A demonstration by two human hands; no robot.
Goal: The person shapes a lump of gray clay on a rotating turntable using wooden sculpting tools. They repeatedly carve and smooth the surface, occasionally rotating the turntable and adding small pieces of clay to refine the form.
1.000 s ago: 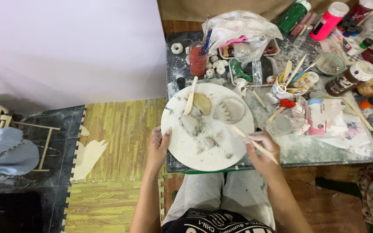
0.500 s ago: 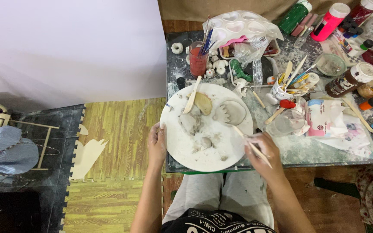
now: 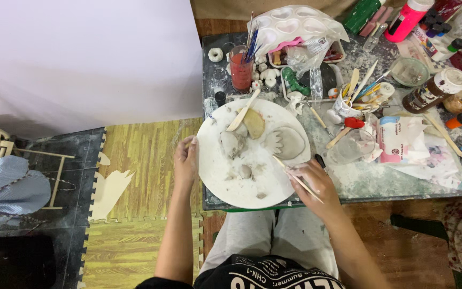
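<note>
Left hand point(image 3: 186, 160) grip clasps rim of white round board point(image 3: 225, 176). Right hand point(image 3: 314, 184) grip pinches wooden stick point(image 3: 295, 178) over clay lumps point(image 3: 233, 143).

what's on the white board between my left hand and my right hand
In the head view, between the left hand on the round white board and the right hand holding a thin wooden stick lie small grey clay lumps.

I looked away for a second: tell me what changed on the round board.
The right hand drew its thin wooden stick back toward the board's near edge. The left hand still grips the white round board at its left rim; the clay pieces lie unmoved.
</note>
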